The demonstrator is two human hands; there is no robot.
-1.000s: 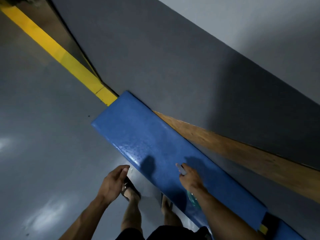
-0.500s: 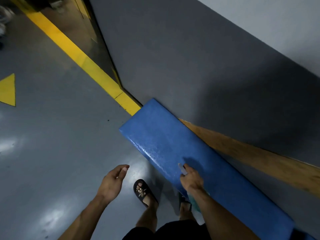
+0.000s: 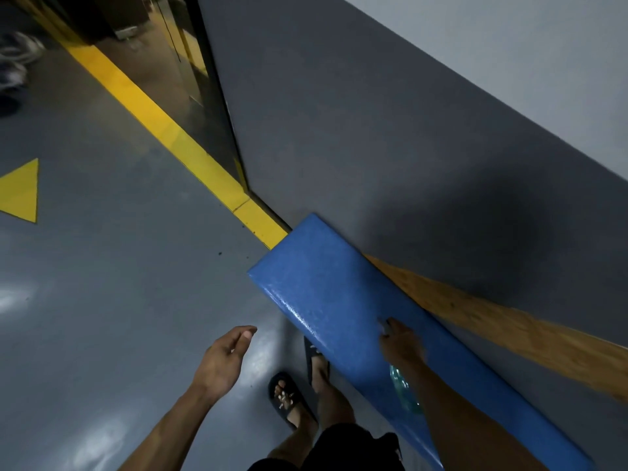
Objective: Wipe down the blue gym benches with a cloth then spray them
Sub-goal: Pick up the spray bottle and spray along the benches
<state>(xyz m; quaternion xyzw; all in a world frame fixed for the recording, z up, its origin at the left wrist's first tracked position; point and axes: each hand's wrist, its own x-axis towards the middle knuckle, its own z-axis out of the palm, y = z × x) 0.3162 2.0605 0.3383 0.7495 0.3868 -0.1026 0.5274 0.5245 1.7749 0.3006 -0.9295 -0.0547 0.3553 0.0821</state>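
A long blue padded bench (image 3: 326, 294) runs along the grey wall from the centre to the bottom right, its surface glistening with wet drops near the front edge. Above the bench, my right hand (image 3: 401, 345) grips a spray bottle (image 3: 402, 385). The bottle's greenish clear body shows under my wrist, and its nozzle pokes out past my fingers toward the bench end. My left hand (image 3: 222, 362) hangs over the floor left of the bench, fingers relaxed and holding nothing. No cloth is visible.
A wooden strip (image 3: 509, 331) lies between bench and wall. A yellow floor line (image 3: 153, 120) leads to a dark doorway (image 3: 163, 45) at the top. A yellow triangle (image 3: 22, 192) marks the glossy grey floor. My sandalled feet (image 3: 289, 399) stand beside the bench.
I have stepped along the bench toward its far end, so the view shifted and more of the doorway and floor markings show. My right hand keeps its hold on the bottle over the bench.
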